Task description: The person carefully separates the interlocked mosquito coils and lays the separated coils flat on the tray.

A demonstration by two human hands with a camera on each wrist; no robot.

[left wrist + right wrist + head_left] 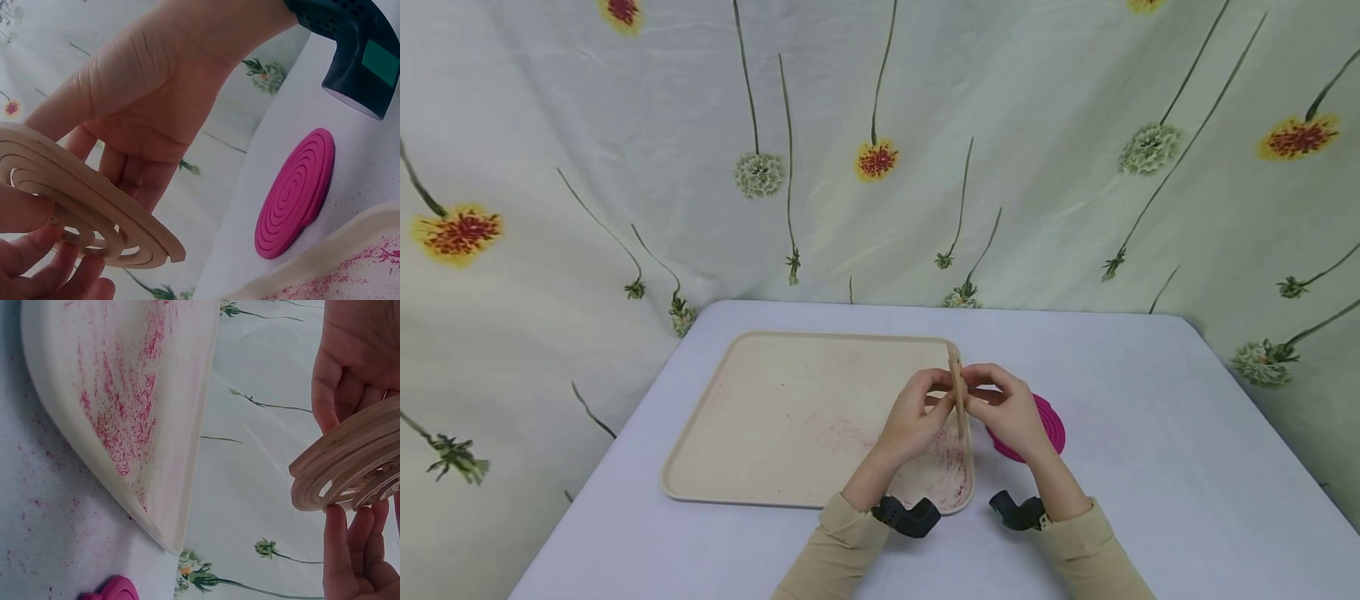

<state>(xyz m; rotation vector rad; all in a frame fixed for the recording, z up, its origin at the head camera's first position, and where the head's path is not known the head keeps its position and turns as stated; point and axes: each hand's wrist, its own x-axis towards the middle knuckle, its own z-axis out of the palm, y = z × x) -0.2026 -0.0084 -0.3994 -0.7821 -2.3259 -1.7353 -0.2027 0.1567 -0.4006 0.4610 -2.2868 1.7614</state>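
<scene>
Both hands hold a beige spiral disc upright on its edge above the tray's right side. It looks like a flat wound coil with open gaps between some of its rings. My left hand pinches it from the left, thumb and fingers at its face and edge. From the other side my right hand grips it, and the fingers of both hands come close together at the disc. A bright pink spiral disc lies flat on the table, partly hidden behind the right hand in the head view.
A large cream tray with a raised rim covers the table's left and middle. Pink crumbs are strewn over its right end and beside it. Dark cameras sit on both wrists. Behind the white table hangs a flowered cloth.
</scene>
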